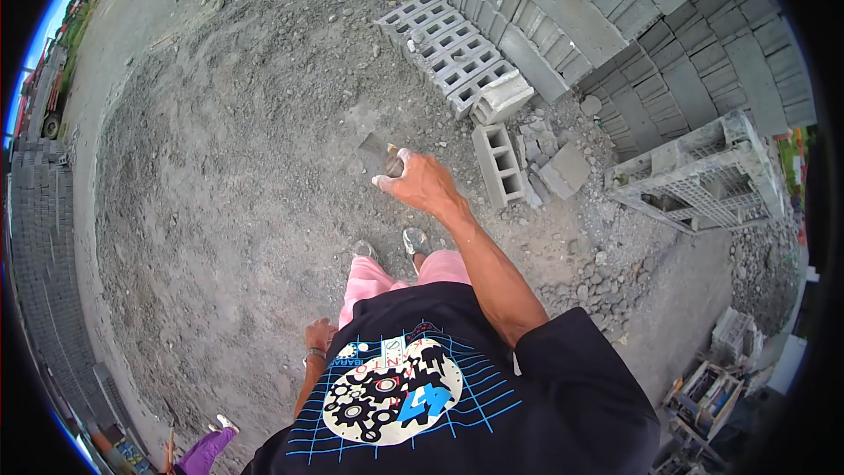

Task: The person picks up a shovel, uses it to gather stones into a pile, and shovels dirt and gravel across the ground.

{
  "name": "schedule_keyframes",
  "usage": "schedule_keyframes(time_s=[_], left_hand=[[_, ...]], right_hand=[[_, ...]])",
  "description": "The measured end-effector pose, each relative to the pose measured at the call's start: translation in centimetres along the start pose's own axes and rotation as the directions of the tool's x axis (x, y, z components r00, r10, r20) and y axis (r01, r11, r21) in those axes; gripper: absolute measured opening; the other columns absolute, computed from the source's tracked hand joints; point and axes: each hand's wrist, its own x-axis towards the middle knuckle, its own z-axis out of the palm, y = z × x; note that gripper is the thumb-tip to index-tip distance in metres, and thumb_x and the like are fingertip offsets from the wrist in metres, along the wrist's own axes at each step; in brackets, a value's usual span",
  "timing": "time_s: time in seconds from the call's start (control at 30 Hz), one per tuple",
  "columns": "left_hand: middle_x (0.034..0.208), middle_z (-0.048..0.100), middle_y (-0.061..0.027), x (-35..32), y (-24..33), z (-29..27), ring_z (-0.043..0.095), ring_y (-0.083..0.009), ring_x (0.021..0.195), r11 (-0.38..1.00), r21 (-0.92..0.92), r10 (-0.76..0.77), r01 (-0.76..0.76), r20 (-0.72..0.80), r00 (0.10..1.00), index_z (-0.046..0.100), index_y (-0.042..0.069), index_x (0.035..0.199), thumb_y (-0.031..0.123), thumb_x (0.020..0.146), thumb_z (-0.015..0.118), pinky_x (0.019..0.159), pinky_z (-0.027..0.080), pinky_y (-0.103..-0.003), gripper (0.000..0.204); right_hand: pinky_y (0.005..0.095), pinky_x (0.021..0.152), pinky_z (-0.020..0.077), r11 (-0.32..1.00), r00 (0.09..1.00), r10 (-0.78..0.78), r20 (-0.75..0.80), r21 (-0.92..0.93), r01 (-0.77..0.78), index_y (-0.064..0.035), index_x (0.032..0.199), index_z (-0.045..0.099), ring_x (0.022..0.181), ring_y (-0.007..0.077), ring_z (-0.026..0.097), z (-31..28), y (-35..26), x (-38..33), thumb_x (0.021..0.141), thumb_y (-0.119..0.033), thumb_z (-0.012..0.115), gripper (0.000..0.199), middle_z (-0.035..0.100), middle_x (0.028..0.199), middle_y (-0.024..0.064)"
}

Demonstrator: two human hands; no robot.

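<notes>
Out in front of me, my right hand (422,183) is closed on a flat grey trowel-like tool (374,151), its exact kind hard to make out. Pale dust coats the thumb and fingertips. That arm reaches forward over bare gravelly ground, with the tool in the air or close above the dirt; I cannot tell which. My left hand (319,334) hangs beside my pink trousers (369,280), a band on its wrist. Its fingers are loosely bent and partly hidden, with nothing visible in them.
Hollow concrete blocks (453,48) lie in rows ahead right, beside tall block stacks (563,13). A single hollow block (498,165) and broken pieces (563,169) are nearer. A concrete-crusted crate (703,176) stands right. Behind left is a person in purple trousers (207,453).
</notes>
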Motion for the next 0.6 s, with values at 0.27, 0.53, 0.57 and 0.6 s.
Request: schedule_keyframes(time_s=[0.27,0.53,0.57,0.6], left_hand=[[0.08,0.069,-0.0118,4.6,4.2,1.0,0.069,-0.0275,0.069,-0.345,0.711,0.55,-0.613,0.682,0.482,0.066,0.01,0.091,0.023,0.086,0.057,0.056,0.053,-0.038,0.017],[0.082,0.07,-0.0126,5.9,18.0,2.6,0.068,-0.0242,0.066,0.986,0.067,0.157,-0.153,-0.057,0.986,0.064,0.0,0.098,0.023,0.087,0.05,0.054,0.054,-0.036,0.029],[0.077,0.069,-0.0125,6.9,18.1,2.3,0.067,-0.0224,0.062,0.98,0.072,0.19,-0.185,-0.062,0.98,0.065,0.0,0.094,0.023,0.086,0.049,0.05,0.051,-0.033,0.029],[0.077,0.069,-0.0125,7.6,18.3,2.2,0.067,-0.0224,0.062,0.981,0.049,0.19,-0.186,-0.076,0.979,0.065,0.0,0.094,0.023,0.086,0.049,0.05,0.051,-0.033,0.029]], right_hand=[[0.0493,0.082,0.0514,0.997,0.948,-0.011,-0.318,-0.079,-0.015,0.01,0.114,0.057,0.094,0.0459,0.064,-0.3,0.0,3.2,0.079,-0.041,0.068,0.063,0.066,0.095,0.0313],[0.0493,0.082,0.0497,0.983,0.87,0.038,-0.492,-0.139,-0.121,0.0105,0.113,0.057,0.096,0.0461,0.063,-2.9,2.4,2.6,0.079,-0.037,0.069,0.06,0.065,0.098,0.032],[0.0493,0.082,0.0497,0.989,0.868,0.041,-0.495,-0.102,-0.105,0.0105,0.112,0.058,0.095,0.0461,0.063,-3.0,3.1,2.4,0.079,-0.037,0.07,0.059,0.065,0.098,0.0317],[0.045,0.08,0.0507,0.994,0.85,0.057,-0.523,-0.048,-0.097,0.0092,0.105,0.061,0.091,0.0398,0.066,-2.9,4.9,2.6,0.078,-0.029,0.071,0.048,0.067,0.096,0.028]])
